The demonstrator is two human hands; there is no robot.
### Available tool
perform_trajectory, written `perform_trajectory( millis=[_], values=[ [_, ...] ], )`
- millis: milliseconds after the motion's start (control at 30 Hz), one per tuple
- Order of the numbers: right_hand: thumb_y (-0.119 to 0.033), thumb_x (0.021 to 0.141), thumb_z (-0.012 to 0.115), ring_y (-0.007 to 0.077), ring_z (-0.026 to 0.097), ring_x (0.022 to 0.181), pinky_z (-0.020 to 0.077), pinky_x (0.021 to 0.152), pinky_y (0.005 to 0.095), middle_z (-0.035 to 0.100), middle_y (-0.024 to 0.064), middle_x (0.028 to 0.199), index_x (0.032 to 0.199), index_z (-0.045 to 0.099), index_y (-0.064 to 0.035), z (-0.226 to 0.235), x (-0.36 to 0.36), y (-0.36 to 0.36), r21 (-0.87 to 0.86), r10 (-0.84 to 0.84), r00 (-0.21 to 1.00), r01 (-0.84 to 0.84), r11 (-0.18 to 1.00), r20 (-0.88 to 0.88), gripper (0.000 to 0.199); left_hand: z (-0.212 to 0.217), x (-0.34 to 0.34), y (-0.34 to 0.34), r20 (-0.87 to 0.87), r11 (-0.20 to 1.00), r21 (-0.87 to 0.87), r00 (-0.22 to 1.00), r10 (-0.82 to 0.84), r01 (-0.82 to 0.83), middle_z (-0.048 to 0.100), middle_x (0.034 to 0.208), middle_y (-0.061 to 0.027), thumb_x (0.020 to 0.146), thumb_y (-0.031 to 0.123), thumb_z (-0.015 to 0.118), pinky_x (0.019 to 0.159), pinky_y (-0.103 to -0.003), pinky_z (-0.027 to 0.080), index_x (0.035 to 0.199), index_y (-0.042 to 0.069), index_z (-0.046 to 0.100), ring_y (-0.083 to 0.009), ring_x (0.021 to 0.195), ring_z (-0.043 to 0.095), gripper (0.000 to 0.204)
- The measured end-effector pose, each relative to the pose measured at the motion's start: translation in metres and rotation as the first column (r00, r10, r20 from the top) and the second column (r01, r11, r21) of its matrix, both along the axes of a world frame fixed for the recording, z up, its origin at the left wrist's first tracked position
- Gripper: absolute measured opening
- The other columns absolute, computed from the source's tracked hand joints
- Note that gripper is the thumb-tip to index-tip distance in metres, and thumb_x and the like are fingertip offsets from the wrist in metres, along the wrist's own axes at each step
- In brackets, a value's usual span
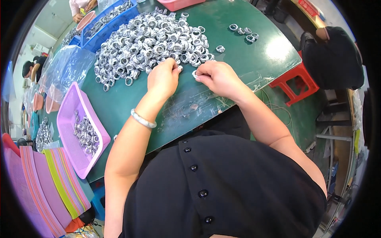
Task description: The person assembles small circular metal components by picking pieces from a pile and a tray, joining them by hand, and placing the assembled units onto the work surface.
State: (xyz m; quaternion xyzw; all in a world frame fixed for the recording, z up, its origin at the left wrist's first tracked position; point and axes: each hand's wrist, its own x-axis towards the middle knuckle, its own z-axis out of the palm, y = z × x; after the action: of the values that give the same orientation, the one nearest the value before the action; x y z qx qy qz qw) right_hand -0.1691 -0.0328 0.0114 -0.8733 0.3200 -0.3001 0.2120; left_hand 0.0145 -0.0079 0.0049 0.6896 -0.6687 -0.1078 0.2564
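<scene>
A big heap of small silver ring-shaped metal parts point(147, 39) lies on the green table point(246, 67). My left hand point(162, 79) rests at the heap's near edge, its fingers pinched on one small silver part. My right hand point(218, 77) sits beside it to the right, its fingertips closed on another silver ring part point(195, 74). The two hands almost touch. A pale bangle point(143, 119) circles my left wrist.
A pink plastic basket point(73, 135) holding several silver parts sits at the table's left edge. A few loose parts point(243, 31) lie at the far right. A blue crate point(105, 23), clear plastic bags point(65, 67), a red stool point(295, 83) and other people surround the table.
</scene>
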Motion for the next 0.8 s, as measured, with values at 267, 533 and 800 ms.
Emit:
perform_trajectory(
  millis=[267, 533, 800],
  values=[
    [-0.003, 0.077, 0.060, 0.0111, 0.058, 0.070, 0.0458, 0.061, 0.0237, 0.057, 0.0041, 0.081, 0.085, 0.057, -0.0008, -0.012, 0.006, 0.014, 0.590, -0.024, 0.809, -0.407, 0.698, 0.587, 0.009, 0.004, 0.020, 0.047, -0.617, 0.973, 0.231, 0.776, 0.128, 0.024, 0.054, 0.080, -0.0055, 0.086, 0.010, 0.052, 0.056, -0.022, 0.045, 0.083, 0.004, 0.048, -0.0097, 0.067, 0.054, 0.007],
    [-0.004, 0.084, 0.054, 0.0164, 0.058, 0.084, 0.0471, 0.075, 0.0281, 0.057, 0.0083, 0.094, 0.114, 0.047, 0.0021, -0.013, 0.027, 0.036, 0.574, -0.144, 0.556, -0.784, 0.235, 0.818, 0.032, 0.019, 0.024, 0.101, -0.995, 0.995, 0.041, 0.094, 0.032, 0.095, 0.056, 0.101, -0.0118, 0.084, 0.003, 0.051, 0.071, -0.024, 0.047, 0.105, 0.001, 0.046, -0.0152, 0.082, 0.056, 0.021],
    [0.000, 0.081, 0.056, 0.0165, 0.058, 0.089, 0.0469, 0.079, 0.0270, 0.058, 0.0113, 0.095, 0.110, 0.050, 0.0028, -0.013, 0.040, 0.046, 0.532, -0.053, 0.530, -0.836, 0.135, 0.847, 0.030, 0.003, 0.022, 0.126, -0.997, 0.988, -0.027, 0.068, -0.037, 0.150, 0.055, 0.105, -0.0101, 0.083, 0.003, 0.054, 0.080, -0.025, 0.047, 0.110, 0.000, 0.050, -0.0147, 0.092, 0.056, 0.028]
  ],
)
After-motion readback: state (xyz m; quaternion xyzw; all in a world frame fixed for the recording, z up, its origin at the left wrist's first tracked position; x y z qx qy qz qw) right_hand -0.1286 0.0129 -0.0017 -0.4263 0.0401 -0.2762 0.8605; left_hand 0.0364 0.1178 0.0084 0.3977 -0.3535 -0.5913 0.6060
